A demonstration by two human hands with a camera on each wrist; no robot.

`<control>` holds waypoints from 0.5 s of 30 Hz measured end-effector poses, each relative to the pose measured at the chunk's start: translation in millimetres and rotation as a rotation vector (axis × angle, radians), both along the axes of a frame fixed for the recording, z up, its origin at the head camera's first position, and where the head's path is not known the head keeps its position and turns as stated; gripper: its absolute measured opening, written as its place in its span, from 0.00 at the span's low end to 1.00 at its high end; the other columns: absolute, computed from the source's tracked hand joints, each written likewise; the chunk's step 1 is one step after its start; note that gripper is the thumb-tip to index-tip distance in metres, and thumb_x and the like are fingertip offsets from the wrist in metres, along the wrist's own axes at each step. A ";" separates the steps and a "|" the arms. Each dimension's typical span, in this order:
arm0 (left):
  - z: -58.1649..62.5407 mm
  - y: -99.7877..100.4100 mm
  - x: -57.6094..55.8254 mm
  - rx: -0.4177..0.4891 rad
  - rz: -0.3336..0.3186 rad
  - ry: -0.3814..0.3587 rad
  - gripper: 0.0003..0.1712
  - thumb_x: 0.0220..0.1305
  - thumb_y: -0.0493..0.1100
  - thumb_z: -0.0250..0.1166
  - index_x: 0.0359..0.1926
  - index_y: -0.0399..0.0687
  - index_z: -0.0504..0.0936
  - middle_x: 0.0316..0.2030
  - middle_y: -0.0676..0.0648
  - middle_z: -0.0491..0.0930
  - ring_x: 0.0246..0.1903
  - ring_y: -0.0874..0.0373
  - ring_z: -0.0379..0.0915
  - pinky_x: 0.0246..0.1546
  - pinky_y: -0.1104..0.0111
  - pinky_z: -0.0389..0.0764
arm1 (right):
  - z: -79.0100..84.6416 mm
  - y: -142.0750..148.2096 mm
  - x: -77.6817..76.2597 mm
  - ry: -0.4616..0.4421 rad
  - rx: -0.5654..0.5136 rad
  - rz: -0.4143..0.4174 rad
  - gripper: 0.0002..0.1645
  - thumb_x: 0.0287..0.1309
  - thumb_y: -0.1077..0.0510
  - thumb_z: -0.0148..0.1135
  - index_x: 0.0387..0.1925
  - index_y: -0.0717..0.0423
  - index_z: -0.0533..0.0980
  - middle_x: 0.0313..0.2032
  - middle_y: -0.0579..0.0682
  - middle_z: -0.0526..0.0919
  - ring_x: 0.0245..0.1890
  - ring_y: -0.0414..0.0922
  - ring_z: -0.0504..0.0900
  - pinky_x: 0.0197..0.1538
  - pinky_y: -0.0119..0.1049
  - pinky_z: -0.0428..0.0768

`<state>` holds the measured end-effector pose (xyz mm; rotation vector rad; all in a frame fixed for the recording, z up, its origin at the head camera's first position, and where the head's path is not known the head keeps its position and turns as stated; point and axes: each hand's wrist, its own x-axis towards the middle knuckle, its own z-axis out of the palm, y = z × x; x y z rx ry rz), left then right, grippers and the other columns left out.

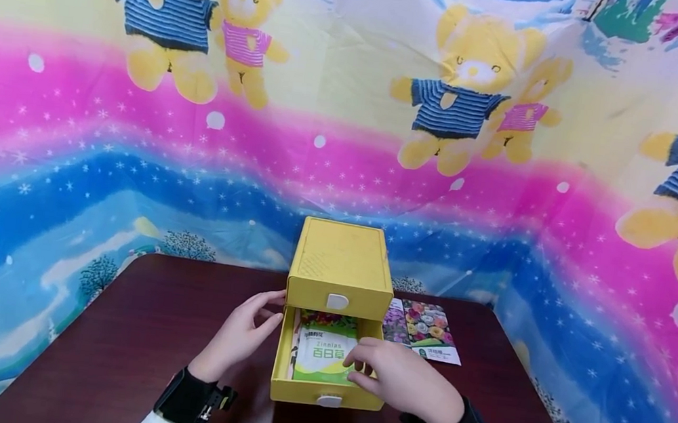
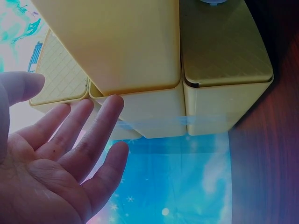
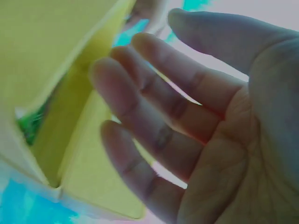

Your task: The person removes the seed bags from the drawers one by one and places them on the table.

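A yellow drawer box [image 1: 343,256] stands on the table, and one of its drawers [image 1: 297,393] is pulled out toward me. In the drawer lies a green and white seed packet [image 1: 321,359] marked "Zinnias", with other packets partly hidden under it. My left hand [image 1: 244,332] is at the box's left side, fingertips right at the drawer's side edge in the left wrist view. Over the drawer's right front part hovers my right hand [image 1: 405,378], its fingers loosely bent and holding nothing; it overlaps the packet's right edge in the head view.
Flower-picture packets [image 1: 428,329] lie on the dark red table [image 1: 148,343] to the right of the box. White knobs [image 1: 338,301] mark the drawer fronts. A printed cloth [image 1: 333,149] with bears hangs behind and along the sides of the table.
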<state>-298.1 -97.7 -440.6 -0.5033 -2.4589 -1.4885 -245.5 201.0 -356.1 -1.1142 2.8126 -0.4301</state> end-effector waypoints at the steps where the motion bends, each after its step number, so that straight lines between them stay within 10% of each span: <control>1: -0.1 0.1 -0.4 -0.002 0.000 0.003 0.25 0.74 0.40 0.62 0.69 0.52 0.74 0.60 0.45 0.79 0.48 0.55 0.81 0.49 0.64 0.83 | -0.6 0.2 -5.0 0.007 0.008 0.015 0.09 0.67 0.52 0.67 0.46 0.46 0.85 0.40 0.38 0.82 0.35 0.30 0.78 0.38 0.29 0.79; 15: 0.4 1.5 1.0 -0.004 0.016 -0.004 0.25 0.74 0.41 0.62 0.69 0.52 0.75 0.59 0.47 0.79 0.47 0.55 0.82 0.44 0.66 0.83 | -10.0 -10.3 -47.9 0.078 0.230 0.245 0.17 0.56 0.55 0.77 0.48 0.46 0.85 0.46 0.44 0.84 0.45 0.39 0.83 0.47 0.29 0.81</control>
